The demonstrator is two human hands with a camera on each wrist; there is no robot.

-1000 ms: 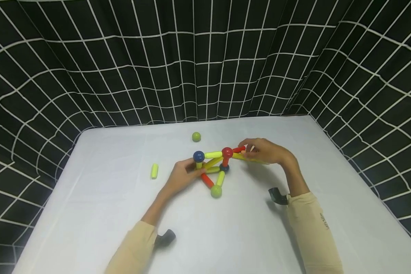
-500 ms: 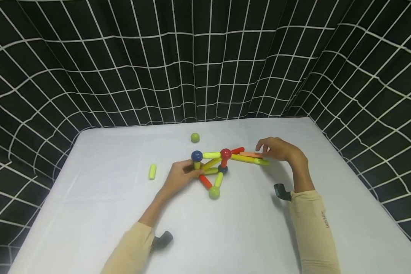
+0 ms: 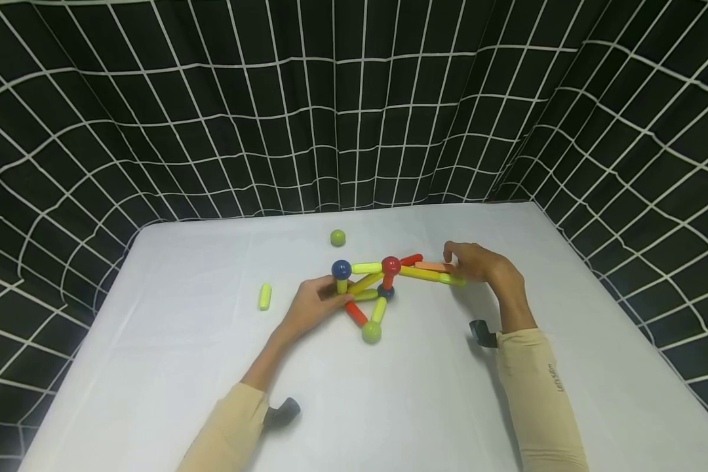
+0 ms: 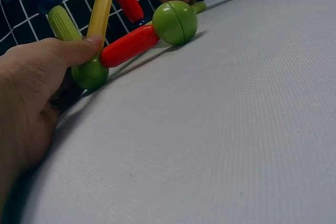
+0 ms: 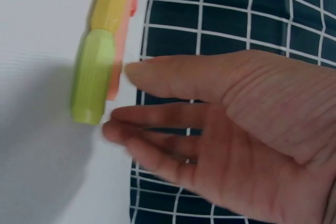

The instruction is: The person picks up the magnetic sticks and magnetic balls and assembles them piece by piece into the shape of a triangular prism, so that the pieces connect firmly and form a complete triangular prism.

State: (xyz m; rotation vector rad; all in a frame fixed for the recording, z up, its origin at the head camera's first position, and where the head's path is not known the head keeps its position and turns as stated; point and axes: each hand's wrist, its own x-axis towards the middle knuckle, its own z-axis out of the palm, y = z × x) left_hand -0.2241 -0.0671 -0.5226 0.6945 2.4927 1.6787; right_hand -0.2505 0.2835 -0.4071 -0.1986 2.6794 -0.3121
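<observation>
In the head view my left hand (image 3: 313, 307) holds a ball-and-stick structure at its left lower corner. The left wrist view has the thumb pressed where a yellow stick (image 4: 101, 14) meets a green ball (image 4: 90, 76); the other fingers are mostly hidden. A blue ball (image 3: 341, 269) and a red ball (image 3: 391, 265) top the structure, and a green ball (image 3: 372, 332) forms its front corner. My right hand (image 3: 479, 262) hovers by the end of an orange stick (image 3: 433, 267). In the right wrist view its thumb and fingers stand apart, beside the orange stick (image 5: 115, 74).
A loose green ball (image 3: 338, 237) lies behind the structure, and a yellow-green stick (image 3: 265, 296) lies to its left. Beside the orange stick are a red stick (image 3: 412, 259), a long yellow stick (image 3: 420, 273) and a lime stick (image 3: 452, 280). A dark gridded curtain (image 3: 307, 118) surrounds the table.
My right hand has drawn back to the right from the red and yellow sticks to the orange stick's end, uncovering the sticks. The left hand keeps its hold on the structure.
</observation>
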